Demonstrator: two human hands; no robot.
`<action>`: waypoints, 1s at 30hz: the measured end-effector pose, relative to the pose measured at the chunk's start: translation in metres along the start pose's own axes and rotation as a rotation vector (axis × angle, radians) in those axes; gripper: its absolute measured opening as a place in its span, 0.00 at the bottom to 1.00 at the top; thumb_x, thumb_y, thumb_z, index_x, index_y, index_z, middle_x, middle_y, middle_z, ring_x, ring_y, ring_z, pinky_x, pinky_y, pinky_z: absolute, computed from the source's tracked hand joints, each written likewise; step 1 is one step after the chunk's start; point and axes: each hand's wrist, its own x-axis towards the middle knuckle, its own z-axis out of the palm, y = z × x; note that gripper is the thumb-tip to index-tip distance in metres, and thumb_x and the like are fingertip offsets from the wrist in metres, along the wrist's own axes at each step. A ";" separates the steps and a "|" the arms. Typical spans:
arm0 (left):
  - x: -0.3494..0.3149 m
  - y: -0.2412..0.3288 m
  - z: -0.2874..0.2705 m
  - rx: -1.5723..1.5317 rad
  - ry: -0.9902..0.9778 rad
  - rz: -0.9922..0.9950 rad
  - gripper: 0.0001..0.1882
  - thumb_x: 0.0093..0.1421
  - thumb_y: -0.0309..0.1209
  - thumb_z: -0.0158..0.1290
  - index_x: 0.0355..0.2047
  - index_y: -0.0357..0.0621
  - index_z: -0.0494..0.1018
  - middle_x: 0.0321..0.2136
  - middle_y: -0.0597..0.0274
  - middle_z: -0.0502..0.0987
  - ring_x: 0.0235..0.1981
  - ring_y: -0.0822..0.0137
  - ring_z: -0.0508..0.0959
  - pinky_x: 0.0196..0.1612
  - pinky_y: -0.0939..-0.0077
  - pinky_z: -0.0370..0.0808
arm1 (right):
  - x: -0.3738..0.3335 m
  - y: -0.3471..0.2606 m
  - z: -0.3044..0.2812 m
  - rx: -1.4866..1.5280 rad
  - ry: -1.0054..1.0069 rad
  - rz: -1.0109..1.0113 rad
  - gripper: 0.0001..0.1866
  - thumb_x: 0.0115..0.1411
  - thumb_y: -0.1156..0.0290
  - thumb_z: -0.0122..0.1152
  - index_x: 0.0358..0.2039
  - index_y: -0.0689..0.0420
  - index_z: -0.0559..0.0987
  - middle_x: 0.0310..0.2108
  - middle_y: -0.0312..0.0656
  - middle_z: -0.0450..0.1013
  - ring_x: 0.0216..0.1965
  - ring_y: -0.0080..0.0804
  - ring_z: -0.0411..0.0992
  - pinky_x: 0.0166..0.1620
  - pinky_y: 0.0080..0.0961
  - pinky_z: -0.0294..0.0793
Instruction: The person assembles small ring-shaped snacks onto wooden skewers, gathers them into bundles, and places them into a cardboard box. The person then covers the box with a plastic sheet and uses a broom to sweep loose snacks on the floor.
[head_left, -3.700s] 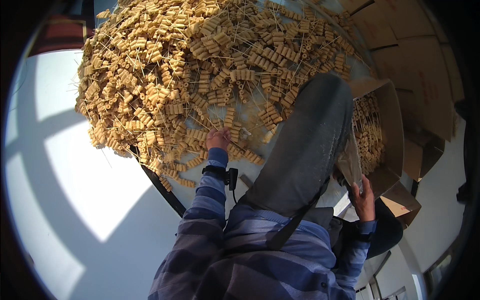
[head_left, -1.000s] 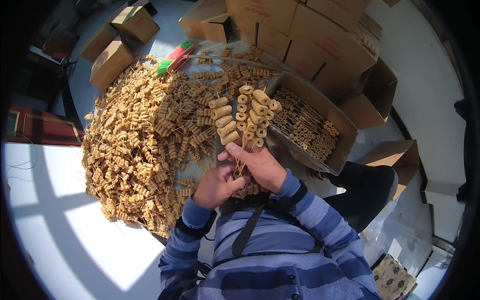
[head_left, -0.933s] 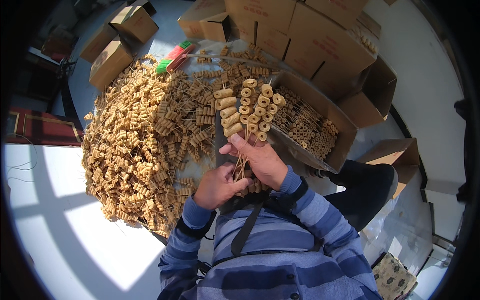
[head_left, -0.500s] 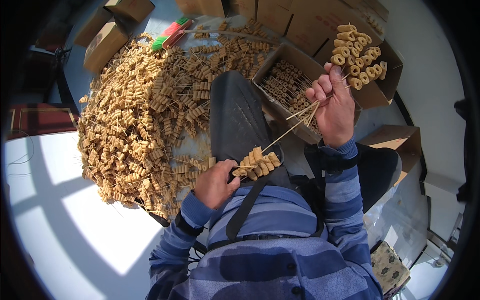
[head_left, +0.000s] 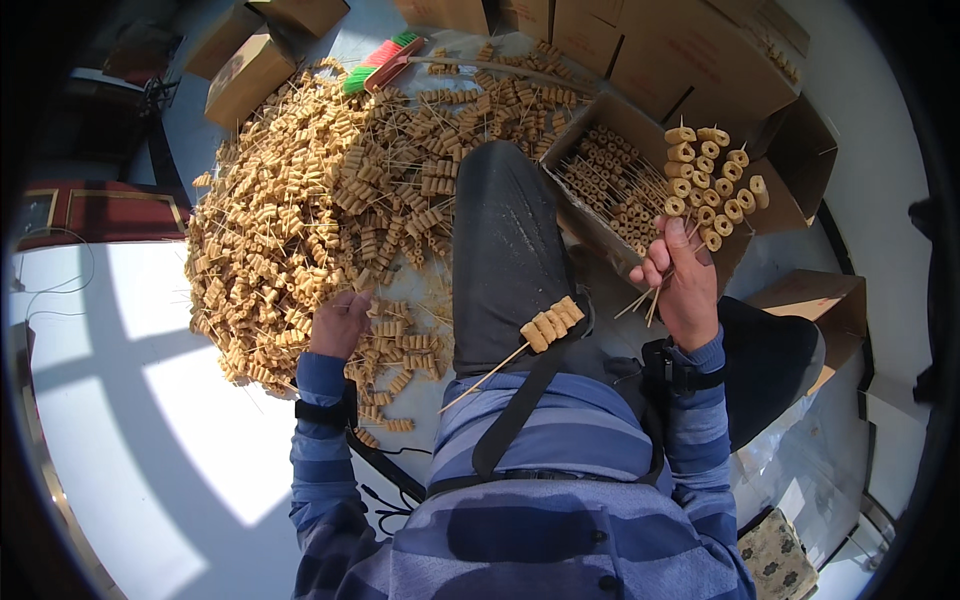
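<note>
My right hand [head_left: 685,285] is closed around the bare ends of several skewers of ring-shaped, golden-brown food pieces [head_left: 706,190]. The loaded ends fan out above my fingers, beside an open cardboard box. On my lap, one more loaded skewer [head_left: 552,325] lies across the dark strap, its stick pointing down to the left. My left hand [head_left: 340,322] is at the near edge of a large heap of similar skewers [head_left: 290,220]. Its fingers are curled together among the pieces, and what they grip is too small to make out.
The open cardboard box [head_left: 590,225] right of my knee holds many skewers in rows. More cardboard boxes [head_left: 680,50] stand behind it and at the far left. A red and green broom [head_left: 383,62] lies at the heap's far edge. Another open box [head_left: 815,300] stands at the right.
My left hand has left the skewers on my lap and moved left to the heap. One skewer now lies alone on my lap. My right hand has lowered slightly, its skewers more upright.
</note>
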 end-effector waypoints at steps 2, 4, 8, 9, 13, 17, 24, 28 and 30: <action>0.004 0.003 -0.011 0.037 -0.024 -0.115 0.18 0.69 0.42 0.53 0.33 0.37 0.78 0.19 0.57 0.78 0.22 0.63 0.79 0.30 0.67 0.74 | -0.005 0.003 0.010 -0.070 -0.030 0.066 0.18 0.74 0.56 0.50 0.45 0.60 0.72 0.20 0.28 0.58 0.19 0.18 0.61 0.31 0.23 0.77; -0.004 0.022 -0.010 0.103 0.096 0.069 0.15 0.70 0.37 0.52 0.36 0.35 0.75 0.25 0.52 0.77 0.29 0.54 0.79 0.34 0.63 0.74 | -0.011 0.004 0.021 -0.092 -0.069 0.138 0.18 0.73 0.56 0.51 0.45 0.61 0.72 0.19 0.28 0.57 0.19 0.18 0.60 0.30 0.23 0.77; -0.037 0.090 0.004 0.226 0.273 0.680 0.07 0.69 0.28 0.49 0.40 0.36 0.71 0.34 0.49 0.73 0.35 0.48 0.74 0.38 0.58 0.72 | -0.020 -0.002 0.042 -0.014 -0.201 0.313 0.15 0.72 0.58 0.52 0.43 0.60 0.72 0.17 0.28 0.57 0.17 0.18 0.61 0.28 0.25 0.79; -0.046 0.109 0.011 0.275 0.292 0.779 0.06 0.67 0.28 0.50 0.41 0.37 0.72 0.33 0.50 0.72 0.35 0.49 0.74 0.39 0.58 0.71 | -0.022 0.000 0.048 0.028 -0.203 0.379 0.15 0.73 0.58 0.51 0.42 0.60 0.72 0.17 0.28 0.58 0.18 0.19 0.63 0.30 0.26 0.80; -0.068 0.176 0.046 0.265 0.150 1.038 0.07 0.61 0.21 0.54 0.40 0.39 0.72 0.33 0.52 0.74 0.34 0.50 0.74 0.37 0.57 0.71 | -0.025 0.011 0.059 0.193 -0.202 0.475 0.17 0.75 0.57 0.44 0.40 0.58 0.73 0.27 0.39 0.76 0.29 0.30 0.77 0.41 0.29 0.82; -0.067 0.213 0.081 0.365 -0.032 1.191 0.08 0.58 0.28 0.53 0.38 0.42 0.70 0.34 0.55 0.71 0.34 0.54 0.72 0.38 0.63 0.68 | -0.026 0.018 0.048 0.343 -0.214 0.398 0.16 0.76 0.62 0.42 0.48 0.60 0.74 0.49 0.49 0.76 0.50 0.32 0.75 0.52 0.26 0.77; -0.065 0.230 0.110 0.534 -0.095 1.174 0.06 0.55 0.27 0.51 0.34 0.42 0.70 0.34 0.56 0.70 0.36 0.58 0.73 0.37 0.65 0.69 | -0.029 0.014 0.030 0.331 -0.271 0.289 0.16 0.75 0.64 0.43 0.51 0.62 0.73 0.51 0.46 0.75 0.50 0.30 0.74 0.55 0.26 0.73; -0.066 0.237 0.118 0.498 -0.074 1.236 0.06 0.55 0.27 0.51 0.33 0.42 0.70 0.34 0.55 0.70 0.36 0.59 0.73 0.37 0.66 0.69 | -0.031 0.015 0.024 0.365 -0.277 0.269 0.15 0.73 0.64 0.52 0.51 0.61 0.72 0.45 0.42 0.77 0.48 0.26 0.74 0.55 0.22 0.72; -0.068 0.243 0.121 0.510 -0.153 1.265 0.08 0.54 0.26 0.52 0.36 0.41 0.70 0.34 0.55 0.70 0.36 0.58 0.73 0.37 0.66 0.69 | -0.030 0.016 0.020 0.334 -0.236 0.270 0.14 0.72 0.65 0.53 0.51 0.61 0.72 0.42 0.40 0.76 0.45 0.24 0.73 0.52 0.20 0.72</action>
